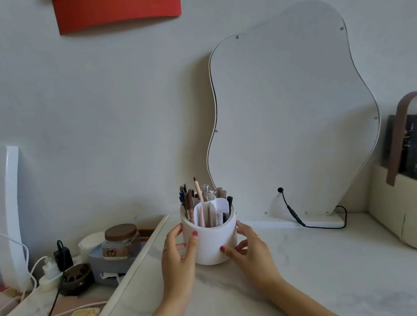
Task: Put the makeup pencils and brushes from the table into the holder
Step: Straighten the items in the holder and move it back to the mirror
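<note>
A white round holder stands upright on the pale marble table, in front of the mirror. Several makeup pencils and brushes stick up out of its divided compartments. My left hand grips the holder's left side, thumb on the front and fingers round the back. My right hand grips its right side the same way. No loose pencil or brush shows on the table.
A wavy-edged mirror leans behind the holder, its black cable trailing on the table. A cream storage case stands at right. To the left, a lower shelf holds a brown-lidded jar, chargers and cords.
</note>
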